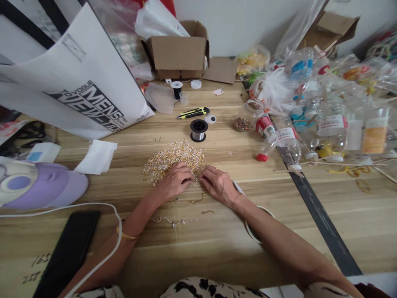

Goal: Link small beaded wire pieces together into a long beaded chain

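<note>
A heap of small gold and silver chain pieces (173,159) lies on the wooden table (217,244). My left hand (174,181) rests at the heap's near edge, fingers curled and pinched on something too small to name. My right hand (218,184) sits beside it, fingers also pinched, the fingertips of both hands almost meeting at the heap. A gold chain piece (190,201) lies just under my hands. A silver chain strip (173,221) and a short gold bit (207,212) lie closer to me.
A wire spool (198,130), a yellow-black utility knife (192,112) and a jar of beads (245,118) stand beyond the heap. Plastic bottles (325,120) crowd the right. A white shopping bag (77,82), a purple cap (40,184), a black phone (66,252), a white cable (102,256) and a cardboard box (180,51) surround.
</note>
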{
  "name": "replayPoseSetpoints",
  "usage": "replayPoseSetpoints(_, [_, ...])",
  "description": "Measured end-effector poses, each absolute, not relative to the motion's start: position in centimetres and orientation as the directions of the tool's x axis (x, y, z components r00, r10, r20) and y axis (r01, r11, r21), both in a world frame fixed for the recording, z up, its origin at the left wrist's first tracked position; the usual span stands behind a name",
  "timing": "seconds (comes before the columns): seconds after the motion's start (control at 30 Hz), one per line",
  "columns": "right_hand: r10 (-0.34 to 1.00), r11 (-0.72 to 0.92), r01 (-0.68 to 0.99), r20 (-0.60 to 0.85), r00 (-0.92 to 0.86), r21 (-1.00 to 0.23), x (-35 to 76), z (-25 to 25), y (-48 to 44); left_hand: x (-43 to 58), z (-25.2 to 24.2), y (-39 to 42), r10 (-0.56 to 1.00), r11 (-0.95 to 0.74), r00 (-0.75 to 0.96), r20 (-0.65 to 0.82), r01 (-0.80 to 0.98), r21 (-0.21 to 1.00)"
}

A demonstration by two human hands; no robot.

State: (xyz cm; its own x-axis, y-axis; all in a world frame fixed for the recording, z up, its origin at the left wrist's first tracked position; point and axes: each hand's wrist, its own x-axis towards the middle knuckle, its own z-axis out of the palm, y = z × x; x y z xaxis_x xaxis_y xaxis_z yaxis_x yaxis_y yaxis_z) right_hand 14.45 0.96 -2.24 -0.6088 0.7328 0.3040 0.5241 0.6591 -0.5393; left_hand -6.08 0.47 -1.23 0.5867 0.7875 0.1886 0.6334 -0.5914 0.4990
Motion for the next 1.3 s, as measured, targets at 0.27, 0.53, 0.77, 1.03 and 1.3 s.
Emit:
replayPoseSetpoints(0.27, [0.737,0.656,0.536,0.3,-0.605,-0.53,14.4,-2.3,1.0,-6.2,-1.0,0.3,0.78,-0.615,0.592,0.206,0.661,0.43])
replayPoseSetpoints(0.53, [0.729,0.664,0.53,0.296,-0.618,-0.527,14.4,-2.2,0.9,-6.0,-1.1,0.3,0.79,-0.598,0.586,0.181,0.67,0.439])
replayPoseSetpoints(0.77, [0.708,0.686,0.525,0.296,-0.642,-0.503,14.3,-2.3,0.6,-6.6,-0.9,0.3,0.783,-0.6,0.595,0.179,0.647,0.471])
replayPoseSetpoints(1.03, [0.724,0.672,0.53,0.311,-0.615,-0.517,14.3,-2.5,0.7,-7.4,-0.3,0.6,0.785,-0.599,0.582,0.213,0.623,0.504])
replayPoseSetpoints(1.3, [0.732,0.664,0.537,0.305,-0.609,-0.52,14.4,-2.3,0.8,-7.5,0.7,0.2,0.732,-0.648,0.674,0.096,0.647,0.402])
